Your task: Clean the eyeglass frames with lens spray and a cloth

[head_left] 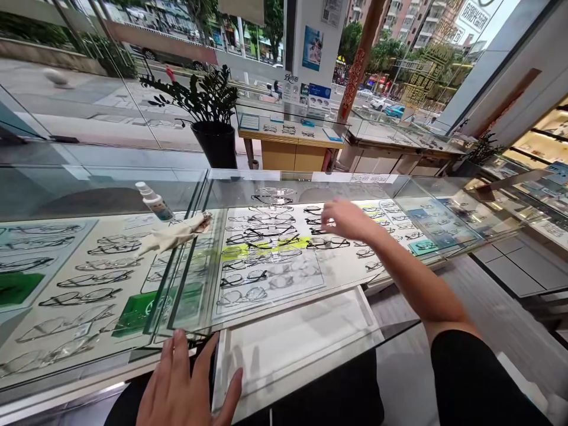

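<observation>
My left hand (184,384) lies flat with fingers spread on the near edge of the glass display counter (310,355), beside a pulled-out white tray (293,337). My right hand (348,218) reaches out over the counter top with fingers apart, hovering above rows of black-framed glasses (326,242) under the glass. It holds nothing. A yellow strip (266,245) lies among the frames to its left.
A small spray bottle (154,201) and a crumpled pale cloth (177,232) rest on the counter top at left. More glasses on trays fill the left case (80,278). A potted plant (213,118) and further display cases (288,133) stand behind.
</observation>
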Demonstrator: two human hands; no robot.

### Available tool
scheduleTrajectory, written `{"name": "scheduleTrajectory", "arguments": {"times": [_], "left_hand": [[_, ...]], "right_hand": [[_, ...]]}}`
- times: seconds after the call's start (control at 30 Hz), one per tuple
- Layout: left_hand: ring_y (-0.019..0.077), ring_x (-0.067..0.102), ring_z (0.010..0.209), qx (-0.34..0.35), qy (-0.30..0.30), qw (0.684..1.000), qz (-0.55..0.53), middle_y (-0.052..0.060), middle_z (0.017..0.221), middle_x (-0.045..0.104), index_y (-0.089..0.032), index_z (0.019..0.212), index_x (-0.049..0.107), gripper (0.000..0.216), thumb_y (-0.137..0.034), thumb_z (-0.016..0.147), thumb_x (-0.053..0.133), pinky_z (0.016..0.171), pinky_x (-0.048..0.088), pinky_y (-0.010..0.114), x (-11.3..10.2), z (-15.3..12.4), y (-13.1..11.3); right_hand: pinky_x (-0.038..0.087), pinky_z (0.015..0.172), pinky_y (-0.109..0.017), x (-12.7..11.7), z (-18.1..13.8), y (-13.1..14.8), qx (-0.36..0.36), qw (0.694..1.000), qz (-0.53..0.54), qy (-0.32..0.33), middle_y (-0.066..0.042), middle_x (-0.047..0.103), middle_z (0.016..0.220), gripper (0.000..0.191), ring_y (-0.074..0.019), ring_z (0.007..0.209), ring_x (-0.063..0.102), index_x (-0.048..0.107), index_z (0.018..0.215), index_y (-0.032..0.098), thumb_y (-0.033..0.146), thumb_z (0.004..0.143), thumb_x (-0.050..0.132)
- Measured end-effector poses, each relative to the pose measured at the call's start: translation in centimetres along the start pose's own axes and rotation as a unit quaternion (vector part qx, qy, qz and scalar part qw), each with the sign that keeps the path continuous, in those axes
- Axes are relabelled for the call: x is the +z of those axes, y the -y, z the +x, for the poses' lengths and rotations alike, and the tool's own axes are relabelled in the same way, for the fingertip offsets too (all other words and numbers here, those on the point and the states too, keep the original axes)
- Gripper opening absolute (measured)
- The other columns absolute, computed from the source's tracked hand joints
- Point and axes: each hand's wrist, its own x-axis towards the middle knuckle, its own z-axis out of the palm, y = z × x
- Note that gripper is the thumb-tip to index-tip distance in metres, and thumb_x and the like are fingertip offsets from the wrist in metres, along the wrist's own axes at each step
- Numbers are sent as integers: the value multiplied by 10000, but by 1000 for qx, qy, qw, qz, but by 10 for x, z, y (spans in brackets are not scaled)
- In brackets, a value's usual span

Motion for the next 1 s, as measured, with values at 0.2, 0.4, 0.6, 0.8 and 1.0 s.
{"name": "scheduleTrajectory", "arguments": {"times": [0.2,0.4,0.6,0.8,1.0], "left_hand": [[390,125,1674,29,-25,999,2,237,1788,134,-98,1481,599,704,-528,945,447,1311,229,584,-9,-4,-11],[388,173,1664,13,-15,1000,4,214,1751,295,-154,1404,687,699,-584,878,527,1281,282,593,-10,-2,-7],[404,189,1659,20,-12,1000,12,242,1757,260,-142,1381,708,678,-574,880,561,1267,303,597,-14,-2,-7],[412,189,1656,28,-18,999,16,243,1744,286,-139,1349,727,674,-582,874,546,1268,298,592,-12,-1,-5],[409,175,1659,29,-37,999,8,258,1742,272,-121,1313,736,697,-599,872,485,1263,299,597,-7,0,-5]], "right_hand": [[406,953,-390,47,52,-81,34,998,-39,22,-101,735,1340,156,-313,1223,565,812,1029,205,292,904,778],[387,929,-377,69,70,-81,34,999,-34,17,-105,773,1186,61,-294,1121,590,800,885,200,191,851,750],[382,961,-392,77,76,-84,71,997,-21,-5,-124,758,1096,72,-290,1083,581,764,868,175,230,877,718],[378,968,-393,77,74,-85,114,993,5,-12,-138,746,1066,139,-281,1058,571,747,862,156,214,928,639],[379,976,-383,53,55,-72,130,989,51,-39,-126,739,1064,145,-275,1079,579,726,860,148,180,934,605]]}}
